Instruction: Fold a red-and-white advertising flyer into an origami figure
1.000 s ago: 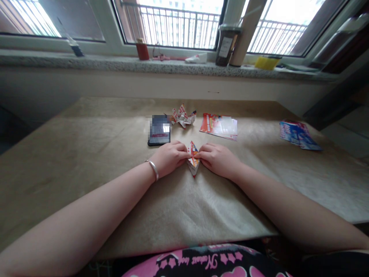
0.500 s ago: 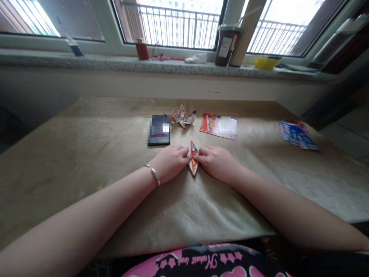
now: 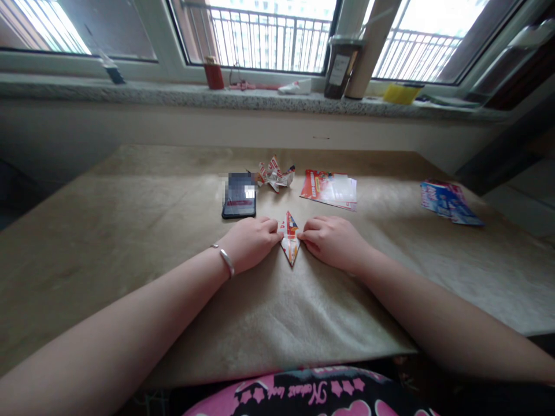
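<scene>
A small diamond-shaped piece of folded paper (image 3: 290, 245), printed in red, orange and white, lies on the table in front of me with its long points facing toward and away from me. My left hand (image 3: 254, 241) pinches its left corner, thumb and fingers pressed together. On the opposite side my right hand (image 3: 332, 240) grips the right corner between thumb and curled fingers. A silver bangle circles my left wrist. Most of the paper's middle is visible between the hands.
Beyond my left hand lies a phone (image 3: 239, 199), beside a crumpled folded-paper piece (image 3: 276, 174). Red and white printed sheets (image 3: 329, 189) lie behind my right hand. Blue leaflets (image 3: 451, 202) rest far right. Jars and small items line the windowsill (image 3: 269, 99) at the back.
Both hands have drawn slightly apart, left hand leftward and right hand rightward. The fingers moved from the paper's middle to its side corners, and the paper shows wider now.
</scene>
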Tool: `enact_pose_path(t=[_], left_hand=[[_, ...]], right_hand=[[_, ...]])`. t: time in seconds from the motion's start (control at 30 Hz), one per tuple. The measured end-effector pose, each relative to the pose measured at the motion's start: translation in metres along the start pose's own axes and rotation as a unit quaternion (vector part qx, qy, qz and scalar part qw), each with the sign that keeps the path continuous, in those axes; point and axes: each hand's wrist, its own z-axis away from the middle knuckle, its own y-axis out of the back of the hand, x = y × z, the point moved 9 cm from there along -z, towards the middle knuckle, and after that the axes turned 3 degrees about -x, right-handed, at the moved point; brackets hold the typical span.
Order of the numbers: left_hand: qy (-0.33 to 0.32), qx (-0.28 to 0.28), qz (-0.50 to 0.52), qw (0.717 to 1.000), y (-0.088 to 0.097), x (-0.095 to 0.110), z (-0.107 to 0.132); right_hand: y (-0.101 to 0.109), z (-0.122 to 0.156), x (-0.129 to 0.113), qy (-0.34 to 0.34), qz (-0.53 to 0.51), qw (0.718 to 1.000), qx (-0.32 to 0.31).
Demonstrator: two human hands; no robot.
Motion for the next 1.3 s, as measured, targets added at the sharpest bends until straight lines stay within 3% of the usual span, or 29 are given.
enact_pose_path(t=[0.2,0.43,0.63,0.8,1.0,1.3], left_hand=[[0.045,0.035,0.062,0.996,0.001,-0.009,0.003],[0.031,0.102,0.108,0.988,0.004,-0.008,0.002],[0.014,0.065,0.124,0.990,0.000,-0.011,-0.005],[0.002,0.036,0.079,0.996,-0.001,-0.008,-0.008],[0.000,0.076,0.085,0.994,-0.003,-0.008,-0.008],[-0.005,0.121,0.185,0.975,-0.004,-0.013,-0.007]], right_hand=[[0.002,0.002,0.002,-0.006,0.011,1.000,0.004],[0.006,0.003,0.002,-0.028,-0.004,0.999,0.023],[0.006,0.001,0.000,-0.067,-0.006,0.998,0.013],[0.007,0.001,-0.003,-0.112,-0.010,0.994,-0.001],[0.003,0.001,-0.004,-0.137,-0.029,0.990,0.008],[-0.005,-0.002,-0.006,-0.118,-0.080,0.989,0.028]])
